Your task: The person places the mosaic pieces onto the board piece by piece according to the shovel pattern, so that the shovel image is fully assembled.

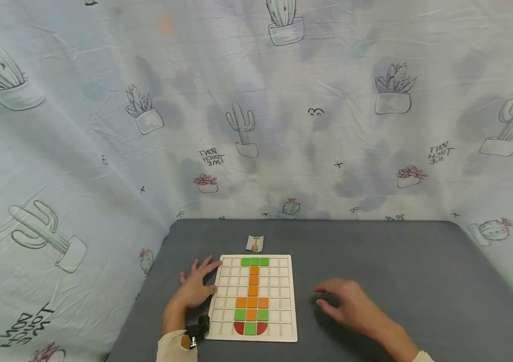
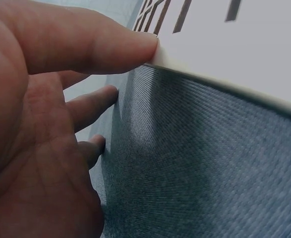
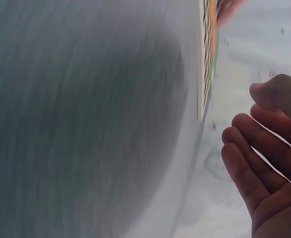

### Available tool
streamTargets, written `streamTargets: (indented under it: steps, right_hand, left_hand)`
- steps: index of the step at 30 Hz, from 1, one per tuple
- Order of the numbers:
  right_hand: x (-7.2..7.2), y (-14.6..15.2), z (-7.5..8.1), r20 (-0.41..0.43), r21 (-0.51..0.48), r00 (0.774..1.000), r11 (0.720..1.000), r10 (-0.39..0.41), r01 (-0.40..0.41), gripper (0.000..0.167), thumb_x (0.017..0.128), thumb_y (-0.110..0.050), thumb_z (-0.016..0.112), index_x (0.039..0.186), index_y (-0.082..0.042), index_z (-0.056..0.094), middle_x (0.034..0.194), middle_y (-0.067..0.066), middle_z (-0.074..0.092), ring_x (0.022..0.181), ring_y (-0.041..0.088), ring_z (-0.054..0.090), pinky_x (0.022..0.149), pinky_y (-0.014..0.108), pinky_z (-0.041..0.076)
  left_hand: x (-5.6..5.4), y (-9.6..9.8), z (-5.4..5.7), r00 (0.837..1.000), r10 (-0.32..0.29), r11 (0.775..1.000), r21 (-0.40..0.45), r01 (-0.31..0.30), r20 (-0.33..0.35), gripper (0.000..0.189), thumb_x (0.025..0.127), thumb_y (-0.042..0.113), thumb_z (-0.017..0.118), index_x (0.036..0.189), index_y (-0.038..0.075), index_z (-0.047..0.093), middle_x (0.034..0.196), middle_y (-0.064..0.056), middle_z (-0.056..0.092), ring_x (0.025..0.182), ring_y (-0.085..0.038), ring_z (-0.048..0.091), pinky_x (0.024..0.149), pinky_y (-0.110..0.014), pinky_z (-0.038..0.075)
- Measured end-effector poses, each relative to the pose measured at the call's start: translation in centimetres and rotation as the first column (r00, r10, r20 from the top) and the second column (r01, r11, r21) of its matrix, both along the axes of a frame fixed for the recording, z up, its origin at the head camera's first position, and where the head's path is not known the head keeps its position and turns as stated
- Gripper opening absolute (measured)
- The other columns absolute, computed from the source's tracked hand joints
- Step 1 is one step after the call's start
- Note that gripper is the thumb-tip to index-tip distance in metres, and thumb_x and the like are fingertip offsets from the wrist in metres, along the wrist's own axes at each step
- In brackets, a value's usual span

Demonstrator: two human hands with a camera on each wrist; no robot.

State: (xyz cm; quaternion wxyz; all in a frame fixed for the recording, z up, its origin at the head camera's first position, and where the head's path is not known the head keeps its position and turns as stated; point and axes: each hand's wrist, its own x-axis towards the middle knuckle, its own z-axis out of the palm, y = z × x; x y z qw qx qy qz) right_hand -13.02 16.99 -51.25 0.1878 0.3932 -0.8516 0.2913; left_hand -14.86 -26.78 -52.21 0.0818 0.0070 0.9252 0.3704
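A white gridded board [image 1: 286,317] lies on the dark grey table, left of the middle in the head view. Green tiles [image 1: 255,262], orange tiles [image 1: 253,291] and red rounded tiles [image 1: 261,328] sit in its squares, forming a tall figure with a wider base. At the board's left edge is my left hand [image 1: 192,289], fingers spread; its thumb touches the rim of the board [image 2: 244,54] in the left wrist view. To the right of the board, my right hand [image 1: 349,304] hovers apart from it, fingers loosely bent and holding nothing.
Behind the board lies a small printed card [image 1: 255,243] showing a similar coloured figure on a grid. The grey table [image 1: 374,251] extends to the right. A patterned cloth [image 1: 311,141] with cactus drawings hangs behind and beside the table. A black strap device [image 1: 198,327] is on my left wrist.
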Motion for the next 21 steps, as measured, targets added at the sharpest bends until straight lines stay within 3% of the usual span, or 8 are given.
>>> streamTargets:
  steps: [5,9,13,17,21]
  right_hand:
    - [-0.6,2.7,0.7,-0.048,0.077,0.99,0.987,-0.135,0.138,0.036,0.078,-0.012,0.096,0.112,-0.014,0.082,0.108,-0.004,0.082,0.098,0.018,0.078,0.079,0.04,0.065]
    - [-1.0,4.4,1.4,-0.03,0.145,0.971,0.96,-0.237,0.239,0.041,0.081,-0.019,0.095,0.12,-0.015,0.081,0.118,0.0,0.079,0.108,0.024,0.076,0.084,0.047,0.065]
    - [-1.5,5.5,2.0,-0.008,0.186,0.956,0.939,-0.292,0.289,0.046,0.085,-0.024,0.093,0.127,-0.012,0.079,0.129,0.008,0.077,0.118,0.033,0.073,0.089,0.056,0.063]
    - [-2.0,6.3,2.5,-0.004,0.21,0.948,0.926,-0.319,0.313,0.053,0.087,-0.03,0.091,0.134,-0.01,0.076,0.136,0.013,0.074,0.123,0.04,0.07,0.095,0.063,0.06]
    - [-2.3,7.1,3.0,-0.012,0.219,0.938,0.915,-0.346,0.34,0.06,0.088,-0.036,0.09,0.14,-0.009,0.072,0.141,0.017,0.071,0.126,0.044,0.068,0.099,0.068,0.056]
  left_hand:
    - [0.0,0.1,0.2,1.0,0.001,1.0,-0.005,-0.001,-0.001,0.072,0.091,0.0,0.072,0.16,0.016,0.058,0.18,-0.023,0.027,0.167,-0.058,0.0,0.119,-0.087,-0.015]
    - [-0.1,0.3,0.2,1.0,0.0,1.0,-0.002,0.0,-0.004,0.072,0.091,0.0,0.072,0.16,0.015,0.058,0.179,-0.024,0.028,0.167,-0.058,0.0,0.119,-0.087,-0.015]
    - [-0.2,0.5,0.4,1.0,-0.003,1.0,-0.012,0.003,-0.012,0.069,0.092,0.0,0.072,0.159,0.014,0.059,0.178,-0.024,0.03,0.166,-0.06,0.002,0.119,-0.088,-0.012]
    - [-0.1,0.4,1.0,1.0,-0.004,0.999,-0.048,0.002,-0.029,0.063,0.098,0.003,0.072,0.159,0.011,0.058,0.176,-0.027,0.033,0.164,-0.062,0.012,0.119,-0.091,-0.001]
    - [-0.2,0.1,2.4,0.998,-0.007,0.997,-0.077,0.002,-0.07,0.059,0.102,0.004,0.069,0.159,0.007,0.056,0.174,-0.031,0.034,0.161,-0.061,0.027,0.122,-0.085,0.023]
